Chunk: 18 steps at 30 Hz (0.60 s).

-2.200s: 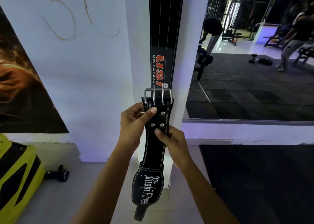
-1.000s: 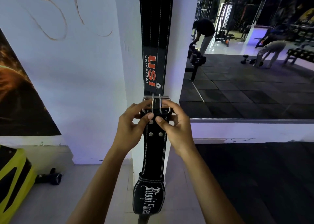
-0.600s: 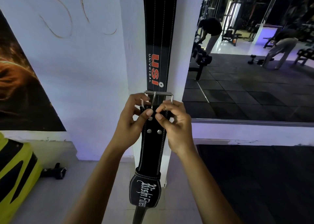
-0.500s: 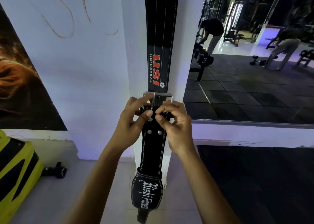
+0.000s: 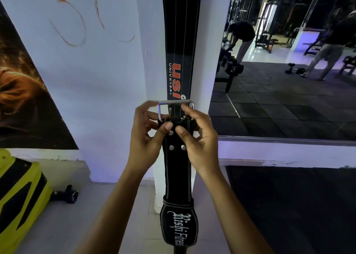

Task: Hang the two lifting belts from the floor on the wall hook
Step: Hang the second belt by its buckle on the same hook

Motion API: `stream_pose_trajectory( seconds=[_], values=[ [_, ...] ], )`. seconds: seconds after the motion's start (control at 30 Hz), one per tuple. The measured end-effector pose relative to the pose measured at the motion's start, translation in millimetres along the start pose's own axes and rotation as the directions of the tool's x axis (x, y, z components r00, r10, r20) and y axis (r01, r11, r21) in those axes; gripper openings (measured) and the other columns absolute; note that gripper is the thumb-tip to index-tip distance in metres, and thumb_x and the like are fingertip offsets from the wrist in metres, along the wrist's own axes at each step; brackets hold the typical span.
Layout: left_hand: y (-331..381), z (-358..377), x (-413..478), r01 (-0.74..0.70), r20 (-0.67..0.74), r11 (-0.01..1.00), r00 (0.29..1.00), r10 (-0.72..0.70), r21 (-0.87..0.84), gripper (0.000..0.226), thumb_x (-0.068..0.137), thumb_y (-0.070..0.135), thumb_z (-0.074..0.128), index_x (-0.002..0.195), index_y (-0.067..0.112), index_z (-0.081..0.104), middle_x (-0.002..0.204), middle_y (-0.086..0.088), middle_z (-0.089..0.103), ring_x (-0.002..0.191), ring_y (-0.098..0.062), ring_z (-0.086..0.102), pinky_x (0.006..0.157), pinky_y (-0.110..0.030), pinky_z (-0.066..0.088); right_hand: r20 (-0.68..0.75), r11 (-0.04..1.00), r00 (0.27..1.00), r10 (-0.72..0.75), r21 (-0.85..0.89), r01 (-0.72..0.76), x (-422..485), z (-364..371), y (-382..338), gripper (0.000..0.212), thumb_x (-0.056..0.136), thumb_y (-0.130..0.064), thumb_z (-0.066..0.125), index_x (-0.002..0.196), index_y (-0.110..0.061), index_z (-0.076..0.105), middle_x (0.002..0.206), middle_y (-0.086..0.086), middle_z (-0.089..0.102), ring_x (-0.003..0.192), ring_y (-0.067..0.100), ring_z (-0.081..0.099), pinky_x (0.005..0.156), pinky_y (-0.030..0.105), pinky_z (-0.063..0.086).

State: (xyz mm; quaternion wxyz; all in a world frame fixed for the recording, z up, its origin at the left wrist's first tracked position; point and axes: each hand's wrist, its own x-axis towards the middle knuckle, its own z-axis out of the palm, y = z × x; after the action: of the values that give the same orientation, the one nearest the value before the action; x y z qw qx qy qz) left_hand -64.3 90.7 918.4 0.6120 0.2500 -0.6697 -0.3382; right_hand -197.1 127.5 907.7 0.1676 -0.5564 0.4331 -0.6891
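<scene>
A black lifting belt [image 5: 180, 42] marked "USI UNIVERSAL" hangs flat down the white pillar; its top runs out of view, so the hook is hidden. In front of its lower end I hold a second black belt [image 5: 178, 169] that dangles downward, with white lettering at the bottom. Its steel buckle [image 5: 176, 107] sits at the top, level with the first belt's lower end. My left hand [image 5: 147, 136] pinches this belt's left edge just under the buckle. My right hand [image 5: 198, 138] pinches the right edge, thumb on the front.
The white pillar [image 5: 150, 65] stands between a painted wall on the left and a large mirror [image 5: 279, 80] on the right showing people and gym gear. A yellow-black machine [image 5: 17, 196] and a dark small object [image 5: 64, 193] lie at the lower left. Dark matting [image 5: 289, 205] covers the right floor.
My right hand has come up from lower on the belt to the buckle end, so both hands now pinch it there. The buckle frame has tipped upward.
</scene>
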Motion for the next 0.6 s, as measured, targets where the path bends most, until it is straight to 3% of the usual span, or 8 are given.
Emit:
stream_pose_trajectory(
  seconds=[0.1, 0.17, 0.27, 0.37, 0.47, 0.6],
  values=[
    [-0.2, -2.6, 4.3, 0.123, 0.033, 0.991, 0.992, -0.121, -0.054, 0.047, 0.084, 0.022, 0.07, 0.128, 0.027, 0.054, 0.091, 0.012, 0.067, 0.08, -0.022, 0.067, 0.074, -0.055, 0.058, -0.06, 0.989, 0.998, 0.034, 0.144, -0.025, -0.3, 0.2, 1.3, 0.053, 0.082, -0.016, 0.074, 0.118, -0.03, 0.037, 0.119, 0.012, 0.061, 0.104, 0.018, 0.065, 0.084, 0.044, 0.056],
    [-1.3, -1.6, 4.1, 0.161, 0.017, 0.986, 0.987, -0.161, -0.042, 0.038, 0.082, 0.028, 0.07, 0.118, 0.021, 0.064, 0.097, 0.005, 0.071, 0.079, -0.024, 0.068, 0.076, -0.061, 0.057, -0.061, 0.983, 0.993, 0.102, 0.157, -0.091, 0.0, -1.3, 3.5, 0.055, 0.082, -0.022, 0.074, 0.123, -0.032, 0.039, 0.116, 0.004, 0.065, 0.103, 0.022, 0.067, 0.082, 0.046, 0.057],
    [-2.9, 2.0, -0.4, 0.24, -0.024, 0.962, 0.969, -0.245, -0.134, 0.024, 0.083, 0.023, 0.072, 0.107, 0.017, 0.07, 0.093, -0.01, 0.074, 0.076, -0.023, 0.071, 0.073, -0.05, 0.06, -0.013, 0.979, 0.985, 0.173, 0.108, -0.17, 3.8, -3.5, 4.1, 0.032, 0.088, -0.025, 0.068, 0.119, -0.023, 0.063, 0.115, 0.004, 0.069, 0.103, 0.021, 0.068, 0.083, 0.046, 0.058],
    [-4.7, 3.3, -1.8, 0.271, -0.022, 0.941, 0.96, -0.281, -0.201, 0.021, 0.086, 0.014, 0.068, 0.106, 0.011, 0.071, 0.087, 0.002, 0.076, 0.078, -0.017, 0.073, 0.067, -0.031, 0.058, -0.011, 0.993, 0.995, 0.103, 0.065, -0.102, 10.5, -10.3, 5.5, 0.021, 0.094, -0.031, 0.057, 0.101, -0.018, 0.072, 0.103, 0.003, 0.07, 0.099, 0.022, 0.067, 0.087, 0.049, 0.055],
    [-6.0, 5.3, 2.0, 0.309, -0.002, 0.914, 0.947, -0.32, -0.262, 0.025, 0.087, 0.021, 0.064, 0.106, 0.007, 0.071, 0.092, -0.005, 0.076, 0.085, -0.02, 0.072, 0.067, -0.032, 0.059, -0.027, 0.998, 0.998, 0.06, 0.029, -0.059, 15.3, -14.0, 6.7, 0.021, 0.095, -0.025, 0.058, 0.097, -0.012, 0.074, 0.095, -0.008, 0.07, 0.096, 0.018, 0.067, 0.084, 0.048, 0.057],
    [-6.9, 7.9, 14.2, 0.335, 0.054, 0.907, 0.942, -0.332, -0.255, 0.022, 0.096, 0.018, 0.055, 0.102, 0.005, 0.072, 0.088, -0.005, 0.074, 0.086, -0.019, 0.071, 0.065, -0.03, 0.056, -0.092, 0.994, 0.99, 0.106, 0.038, -0.103, 20.2, -16.0, 11.7, 0.024, 0.094, -0.027, 0.059, 0.099, -0.01, 0.075, 0.095, -0.008, 0.071, 0.094, 0.017, 0.068, 0.079, 0.042, 0.056]
  ],
)
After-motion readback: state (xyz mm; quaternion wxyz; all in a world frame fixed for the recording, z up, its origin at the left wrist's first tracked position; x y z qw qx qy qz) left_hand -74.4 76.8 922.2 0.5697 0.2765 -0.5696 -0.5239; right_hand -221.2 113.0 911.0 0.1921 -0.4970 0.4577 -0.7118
